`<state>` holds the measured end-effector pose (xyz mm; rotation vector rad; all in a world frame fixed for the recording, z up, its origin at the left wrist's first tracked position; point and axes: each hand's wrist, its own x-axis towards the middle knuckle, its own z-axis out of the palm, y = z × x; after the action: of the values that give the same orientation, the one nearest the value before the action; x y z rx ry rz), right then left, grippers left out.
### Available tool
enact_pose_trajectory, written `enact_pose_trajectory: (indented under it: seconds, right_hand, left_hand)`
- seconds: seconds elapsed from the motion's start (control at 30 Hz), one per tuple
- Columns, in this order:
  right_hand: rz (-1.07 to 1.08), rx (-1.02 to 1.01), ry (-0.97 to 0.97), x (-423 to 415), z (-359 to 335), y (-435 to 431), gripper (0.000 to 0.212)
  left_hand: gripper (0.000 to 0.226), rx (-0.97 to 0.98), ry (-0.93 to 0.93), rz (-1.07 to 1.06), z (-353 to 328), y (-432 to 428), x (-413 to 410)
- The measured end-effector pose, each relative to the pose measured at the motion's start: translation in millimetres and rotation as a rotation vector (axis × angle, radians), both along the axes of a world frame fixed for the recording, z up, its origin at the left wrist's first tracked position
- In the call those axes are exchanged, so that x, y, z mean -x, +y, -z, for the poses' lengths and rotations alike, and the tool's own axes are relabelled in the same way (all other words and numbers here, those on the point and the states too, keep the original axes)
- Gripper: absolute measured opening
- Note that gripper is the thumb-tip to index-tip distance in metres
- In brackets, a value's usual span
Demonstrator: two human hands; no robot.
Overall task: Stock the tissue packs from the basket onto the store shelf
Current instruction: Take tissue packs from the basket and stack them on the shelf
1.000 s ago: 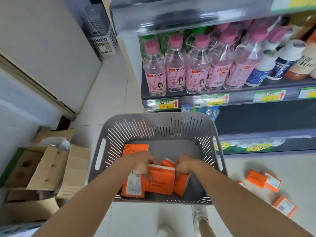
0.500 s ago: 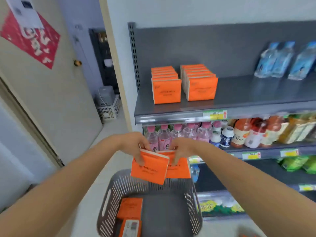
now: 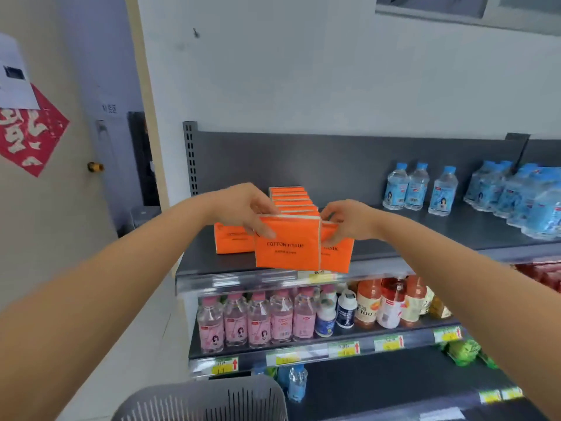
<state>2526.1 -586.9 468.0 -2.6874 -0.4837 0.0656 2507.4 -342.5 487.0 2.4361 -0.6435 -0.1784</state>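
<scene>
Placing step: L hand (image 3: 243, 212) grips front orange cotton tissue pack (image 3: 287, 242), R hand (image 3: 349, 223) pinches 2nd pack (image 3: 337, 253) behind it, both at top shelf (image 3: 425, 235) front edge by stocked rows (image 3: 293, 200); next, prob set upright w/ rows, basket (image 3: 200, 402) below

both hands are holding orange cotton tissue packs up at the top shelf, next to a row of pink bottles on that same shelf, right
Not quite. The head view shows the left hand and right hand holding orange tissue packs at the top shelf, but that shelf holds blue water bottles; the pink bottles stand one shelf below.
</scene>
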Motion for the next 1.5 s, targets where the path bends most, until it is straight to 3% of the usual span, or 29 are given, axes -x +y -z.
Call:
enact_pose_trajectory:
  seconds: [0.23, 0.43, 0.53, 0.7, 0.97, 1.07, 1.17, 1.33, 1.5]
  right_hand:
    - [0.099, 0.062, -0.063, -97, -13, -88, 0.046]
    - [0.217, 0.154, -0.031, -190, -8, -161, 0.054]
    - [0.220, 0.179, -0.012, -223, -3, -184, 0.056]
    - [0.070, 0.051, -0.040, -260, 10, -190, 0.047]
    - [-0.034, 0.063, -0.106, -296, 36, -153, 0.050]
    - [-0.046, 0.043, -0.123, -302, 43, -144, 0.056]
    - [-0.046, 0.005, -0.151, -305, 48, -137, 0.067]
    - [-0.012, -0.056, -0.168, -305, 53, -118, 0.089]
    - [0.019, -0.004, -0.193, -313, 63, -103, 0.079]
  left_hand:
    - [0.038, 0.212, -0.085, -0.046, -9, -76, -97]
    - [0.031, 0.244, -0.191, -0.143, -12, -142, -206]
    - [0.030, 0.180, -0.203, -0.245, -6, -159, -258]
    - [0.050, -0.039, -0.117, -0.330, 19, -175, -309]
    - [0.043, -0.339, -0.218, -0.360, 50, -177, -348]
    - [0.066, -0.393, -0.274, -0.364, 51, -175, -351]
    - [0.063, -0.428, -0.323, -0.332, 48, -170, -351]
    - [0.033, -0.276, -0.297, -0.322, 43, -165, -341]
    - [0.033, -0.166, -0.337, -0.344, 40, -161, -329]
